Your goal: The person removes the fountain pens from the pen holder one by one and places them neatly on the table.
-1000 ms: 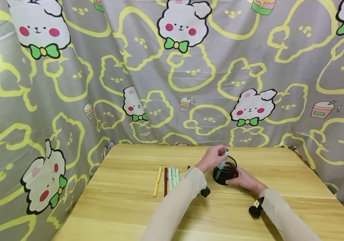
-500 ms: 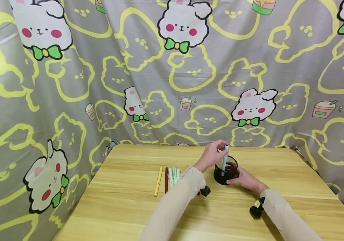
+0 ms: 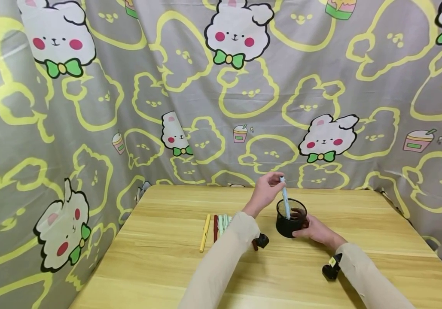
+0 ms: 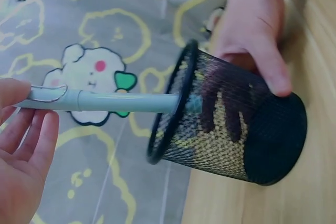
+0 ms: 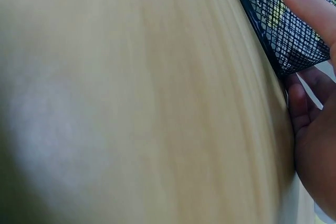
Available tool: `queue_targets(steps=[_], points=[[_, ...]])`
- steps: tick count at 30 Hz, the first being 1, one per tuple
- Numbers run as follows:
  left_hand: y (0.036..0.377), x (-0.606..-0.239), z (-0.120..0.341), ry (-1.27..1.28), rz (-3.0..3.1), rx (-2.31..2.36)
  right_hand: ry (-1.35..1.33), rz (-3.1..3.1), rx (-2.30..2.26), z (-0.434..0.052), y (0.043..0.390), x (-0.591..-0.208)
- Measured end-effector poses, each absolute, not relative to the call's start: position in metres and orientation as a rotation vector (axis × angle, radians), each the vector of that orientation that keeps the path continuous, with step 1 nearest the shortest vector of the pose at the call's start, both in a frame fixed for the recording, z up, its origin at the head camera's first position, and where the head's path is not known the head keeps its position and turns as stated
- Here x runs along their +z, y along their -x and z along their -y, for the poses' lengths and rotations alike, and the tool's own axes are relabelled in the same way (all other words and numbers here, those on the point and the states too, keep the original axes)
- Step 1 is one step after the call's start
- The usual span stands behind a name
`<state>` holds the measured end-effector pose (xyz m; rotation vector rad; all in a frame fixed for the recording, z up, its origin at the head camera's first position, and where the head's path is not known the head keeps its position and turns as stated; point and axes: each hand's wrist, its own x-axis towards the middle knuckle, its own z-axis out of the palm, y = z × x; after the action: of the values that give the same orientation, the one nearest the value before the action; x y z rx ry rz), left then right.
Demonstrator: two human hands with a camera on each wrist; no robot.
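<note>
So our left fingers (image 4: 31, 129) are pinching the very top end of a pale blue-green pen (image 4: 105, 100), right by its clip, and that's a pretty skinny hold. The pen's lower end is already past the rim of the black mesh pen cup (image 3: 291, 223), which sits on the tabletop (image 3: 360, 223) a bit right of centre. The left hand (image 3: 264, 192) hovers above and just left of the cup. The right hand (image 3: 315, 231) is wrapped around the far side of the cup, with fingers (image 5: 310, 6) curled on the mesh, holding it steady.

What could go wrong, as we see it:

- With only the tip of the pen pinched, it can swing or slip out crooked. If it drops at an angle it could bounce off the rim and land on the tabletop instead of inside.
- The mesh cup looks light. From the left wrist view it seems tipped a little, so if the right hand loosens while the pen pushes against the wall, the cup could slide or topple.
- The pen's tip could also snag in the mesh holes and hang up partway.

Further out, a row of pens (image 3: 217, 227), yellow, dark red and pale green, lies just left of our left sleeve (image 3: 228, 253). The forearm passes right next to them, so a careless elbow could send them rolling.
</note>
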<state>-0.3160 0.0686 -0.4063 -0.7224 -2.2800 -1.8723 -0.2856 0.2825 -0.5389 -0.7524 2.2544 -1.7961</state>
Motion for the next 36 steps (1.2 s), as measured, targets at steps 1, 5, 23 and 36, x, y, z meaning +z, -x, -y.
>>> queue_targets(steps=[1,5,23,36], points=[[0.317,-0.405,-0.067,0.707,2.25,-1.905,0.755,-2.253,-1.79,-0.283,0.286,-0.539],[0.321,-0.4,-0.057,0.667,2.171,-1.978,0.705,-2.271,-1.751,-0.284,0.285,-0.536],[0.332,-0.399,0.033,0.539,2.256,-1.967,0.686,-2.31,-1.71,-0.285,0.284,-0.537],[0.307,-0.387,0.105,0.481,2.416,-1.938,0.683,-2.323,-1.689,-0.286,0.283,-0.536]])
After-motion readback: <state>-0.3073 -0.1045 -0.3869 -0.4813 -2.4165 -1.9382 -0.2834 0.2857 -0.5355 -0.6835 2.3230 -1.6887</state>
